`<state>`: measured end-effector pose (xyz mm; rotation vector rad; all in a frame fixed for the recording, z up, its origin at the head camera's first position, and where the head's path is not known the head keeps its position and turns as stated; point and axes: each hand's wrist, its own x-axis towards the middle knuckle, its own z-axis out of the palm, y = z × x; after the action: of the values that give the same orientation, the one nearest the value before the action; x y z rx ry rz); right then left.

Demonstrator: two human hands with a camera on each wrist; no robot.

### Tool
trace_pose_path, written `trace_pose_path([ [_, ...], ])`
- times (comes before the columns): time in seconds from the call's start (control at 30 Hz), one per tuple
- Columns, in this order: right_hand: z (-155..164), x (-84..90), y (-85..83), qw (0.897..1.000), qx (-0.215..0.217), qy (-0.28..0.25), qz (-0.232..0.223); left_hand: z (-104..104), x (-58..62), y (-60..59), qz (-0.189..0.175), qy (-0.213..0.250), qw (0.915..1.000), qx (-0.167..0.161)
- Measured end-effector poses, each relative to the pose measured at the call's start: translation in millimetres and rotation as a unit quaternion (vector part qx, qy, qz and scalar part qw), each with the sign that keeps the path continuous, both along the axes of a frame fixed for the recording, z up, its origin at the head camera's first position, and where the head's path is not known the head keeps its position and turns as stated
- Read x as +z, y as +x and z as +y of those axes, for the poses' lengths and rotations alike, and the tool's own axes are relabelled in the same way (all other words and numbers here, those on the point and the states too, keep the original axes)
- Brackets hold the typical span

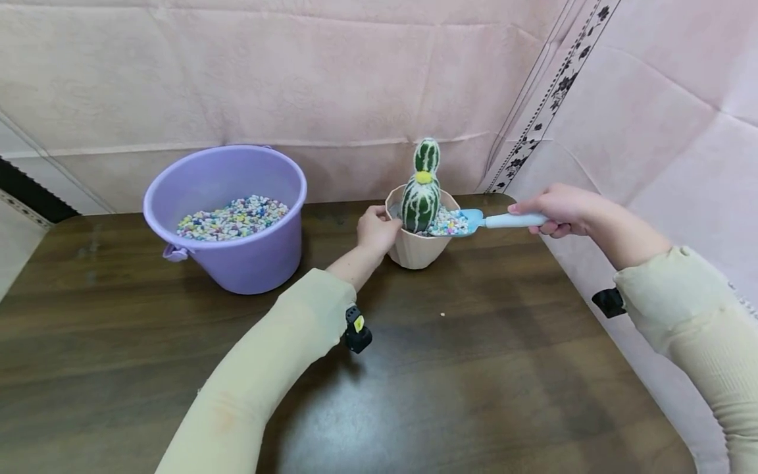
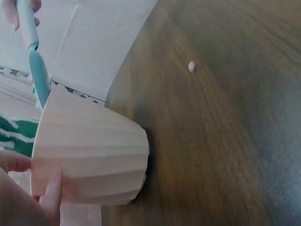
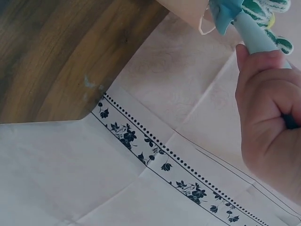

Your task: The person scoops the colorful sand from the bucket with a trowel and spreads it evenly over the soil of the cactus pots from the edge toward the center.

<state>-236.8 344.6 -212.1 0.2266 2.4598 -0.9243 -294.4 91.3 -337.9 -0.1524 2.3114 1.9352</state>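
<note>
Behind the cactus (image 1: 422, 191), pot (image 1: 414, 247) interior is hidden; left hand (image 1: 376, 230) grasps pot, right hand (image 1: 559, 209) clenches scoop (image 1: 482, 221)

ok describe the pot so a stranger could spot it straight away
On the dark wooden table, look right of the big lilac plastic bucket of coloured pebbles. The small ribbed beige plastic pot stands there, the only container holding a green, white-striped cactus.
</note>
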Motion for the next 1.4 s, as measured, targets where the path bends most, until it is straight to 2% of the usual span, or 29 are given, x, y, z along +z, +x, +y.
trace_pose_path([
  [0.17,-0.9,2.6,1.7,1.000,-0.008,-0.014,-0.003,-4.2,-2.1,-9.3,-0.014,0.036,0.9991,0.016],
  [0.27,-1.3,2.7,0.8,1.000,-0.008,-0.021,-0.004,-5.5,-2.1,-10.8,-0.018,0.038,0.9990,0.016],
  [0.53,1.5,5.1,-3.0,1.000,-0.001,-0.016,-0.011,-1.0,5.3,2.7,-0.048,0.031,0.9984,-0.002],
  [0.73,2.5,11.9,-6.2,1.000,0.017,0.013,-0.012,2.7,8.5,11.7,-0.038,-0.020,0.9982,-0.043],
  [0.83,3.4,15.0,-6.9,0.999,0.025,0.026,-0.014,3.8,8.4,12.6,-0.033,-0.032,0.9976,-0.052],
  [1.1,10.3,16.5,-7.0,0.999,0.023,0.035,-0.017,4.8,6.6,11.0,-0.044,-0.021,0.9971,-0.058],
  [1.4,13.1,19.4,-8.2,0.998,0.034,0.048,-0.015,5.4,6.9,10.4,-0.039,-0.015,0.9979,-0.049],
])
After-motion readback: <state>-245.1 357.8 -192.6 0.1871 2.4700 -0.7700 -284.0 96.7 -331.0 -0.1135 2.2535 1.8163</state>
